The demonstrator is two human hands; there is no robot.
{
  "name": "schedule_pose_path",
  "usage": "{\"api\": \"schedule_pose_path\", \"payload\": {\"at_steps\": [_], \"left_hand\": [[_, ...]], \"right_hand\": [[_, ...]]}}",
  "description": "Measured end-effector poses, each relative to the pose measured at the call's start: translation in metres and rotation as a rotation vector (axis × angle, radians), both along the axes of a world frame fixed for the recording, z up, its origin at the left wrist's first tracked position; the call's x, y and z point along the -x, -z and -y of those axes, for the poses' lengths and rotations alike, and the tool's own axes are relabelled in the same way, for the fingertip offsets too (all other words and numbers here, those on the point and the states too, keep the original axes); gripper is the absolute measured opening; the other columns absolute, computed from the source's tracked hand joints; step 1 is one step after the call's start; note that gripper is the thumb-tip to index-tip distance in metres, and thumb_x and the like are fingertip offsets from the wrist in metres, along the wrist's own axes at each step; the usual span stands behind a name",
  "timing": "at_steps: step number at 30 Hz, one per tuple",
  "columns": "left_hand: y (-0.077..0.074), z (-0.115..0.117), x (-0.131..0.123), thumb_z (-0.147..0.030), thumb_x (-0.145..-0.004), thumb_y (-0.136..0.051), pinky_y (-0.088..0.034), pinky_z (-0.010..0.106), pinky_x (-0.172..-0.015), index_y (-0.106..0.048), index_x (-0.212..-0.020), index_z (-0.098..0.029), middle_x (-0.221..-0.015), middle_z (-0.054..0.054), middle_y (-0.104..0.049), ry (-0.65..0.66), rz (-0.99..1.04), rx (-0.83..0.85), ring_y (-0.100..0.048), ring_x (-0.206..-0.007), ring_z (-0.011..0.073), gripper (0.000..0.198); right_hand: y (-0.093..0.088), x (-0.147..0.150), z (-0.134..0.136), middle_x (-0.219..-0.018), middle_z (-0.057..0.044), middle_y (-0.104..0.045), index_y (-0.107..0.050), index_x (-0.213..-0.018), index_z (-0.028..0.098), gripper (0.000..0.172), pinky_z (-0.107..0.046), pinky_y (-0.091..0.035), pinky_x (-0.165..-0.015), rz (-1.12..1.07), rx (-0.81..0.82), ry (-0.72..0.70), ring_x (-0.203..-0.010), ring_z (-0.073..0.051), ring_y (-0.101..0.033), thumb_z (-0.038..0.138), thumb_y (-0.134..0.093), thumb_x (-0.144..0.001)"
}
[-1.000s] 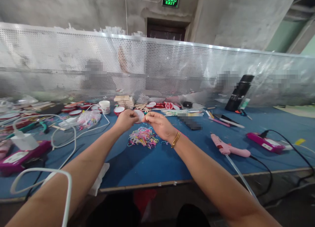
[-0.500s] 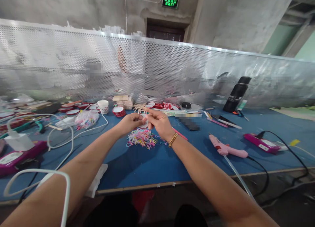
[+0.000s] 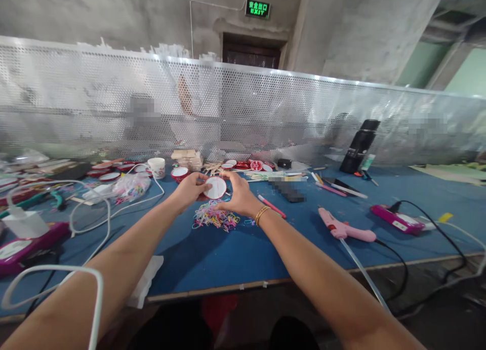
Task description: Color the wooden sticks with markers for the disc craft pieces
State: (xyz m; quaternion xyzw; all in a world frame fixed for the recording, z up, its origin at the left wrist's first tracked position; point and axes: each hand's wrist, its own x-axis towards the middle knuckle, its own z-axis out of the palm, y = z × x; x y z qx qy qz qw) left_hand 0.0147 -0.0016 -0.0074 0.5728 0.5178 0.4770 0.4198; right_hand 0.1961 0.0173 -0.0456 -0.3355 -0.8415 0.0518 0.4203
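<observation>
My left hand (image 3: pixel 193 189) pinches a round white disc with a red rim (image 3: pixel 215 188) at its left side, its white face toward me. A thin line crosses that face. Close by on the disc's right is my right hand (image 3: pixel 242 194), its fingers and thumb spread apart. The fingertips come near the disc's upper edge; whether they touch it I cannot tell. Below both hands lies a loose pile of small colourful elastic bands (image 3: pixel 215 217). A stack of similar red-rimmed discs (image 3: pixel 179 173) stands just left of my left hand.
A pink glue gun (image 3: pixel 343 228) lies at right, beside a purple power strip (image 3: pixel 398 219) and a black bottle (image 3: pixel 360 146). At left are a paper cup (image 3: pixel 156 167), a bag of bands (image 3: pixel 132 186) and a looping white cable (image 3: pixel 110 208). A pink pen (image 3: pixel 272 206) lies right of my hands.
The disc now shows its white face fully, where fingers covered it before. My right hand has drawn away to the right and its fingers have spread; my left hand keeps its hold.
</observation>
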Motion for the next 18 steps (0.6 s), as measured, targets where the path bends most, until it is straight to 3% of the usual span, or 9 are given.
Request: {"api": "schedule_pose_path", "payload": {"at_steps": [5,18], "left_hand": [[-0.005,0.01,-0.007,-0.013,-0.072,-0.069,-0.054,0.027,-0.056,-0.051,-0.079,-0.015,-0.066,-0.002,-0.06,0.043,0.045,0.047,-0.059,-0.057,0.0099,0.019],[-0.006,0.012,-0.002,-0.017,-0.062,-0.076,-0.053,0.027,-0.054,-0.053,-0.077,-0.015,-0.066,-0.002,-0.059,0.131,-0.049,0.035,-0.058,-0.06,0.011,0.028]], "right_hand": [[0.0,0.006,0.003,-0.129,-0.011,-0.05,-0.038,-0.128,0.022,0.089,-0.044,-0.031,-0.103,-0.006,-0.014,-0.016,-0.12,-0.027,-0.047,0.048,-0.083,-0.055],[-0.007,0.006,0.014,-0.118,-0.01,-0.056,-0.044,-0.117,0.018,0.076,-0.041,-0.035,-0.095,0.084,-0.05,-0.025,-0.106,-0.025,-0.055,0.045,-0.082,-0.057]]}}
